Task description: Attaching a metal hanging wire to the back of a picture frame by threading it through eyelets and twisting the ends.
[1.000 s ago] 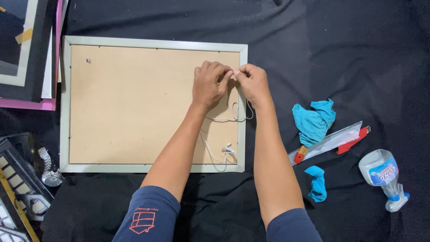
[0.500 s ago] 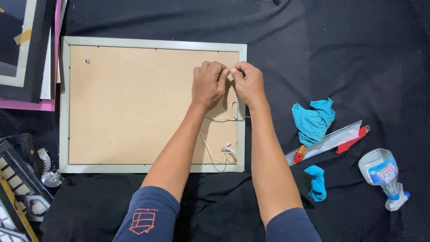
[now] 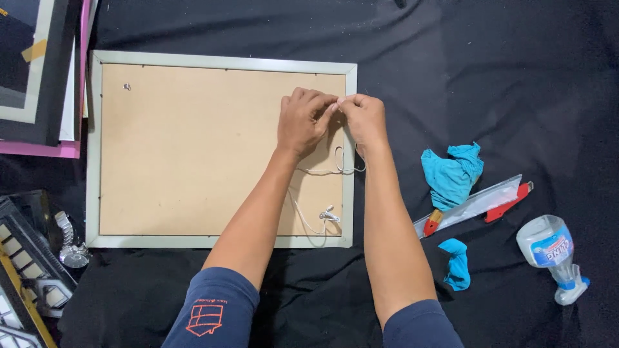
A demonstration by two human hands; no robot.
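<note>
Down over the picture frame [image 3: 219,63], both my forearms reach forward from dark blue sleeves and nearly meet at the fingertips. My left hand [image 3: 302,122] rests palm-down on the frame's backing board, knuckles raised, fingers curled toward the thumb. My right hand [image 3: 363,119] sits just beside it, over the frame's right rail, fingers bent the same way. Both hands are pinched together on the end of a thin white cord [image 3: 335,169]; exactly how the fingertips grip it is too small to tell.

From the hands, the cord loops loosely toward me across the board's right part and runs to a small metal hanger [image 3: 328,215] near the frame's near-right corner. A matching small metal fitting [image 3: 127,86] sits near the frame's far-left corner.

The frame lies face down on a black cloth [image 3: 503,71] that is wrinkled and matte. Its rails are pale grey-green and smooth; the board is flat tan fibreboard.

Right of the frame lie a crumpled turquoise rag [image 3: 451,174], a long clear ruler-like strip with red ends [image 3: 476,205], a smaller turquoise scrap [image 3: 457,263], and a clear plastic spray bottle [image 3: 551,252] on its side. Left of the frame are stacked prints and a metal wristwatch [image 3: 69,245].
</note>
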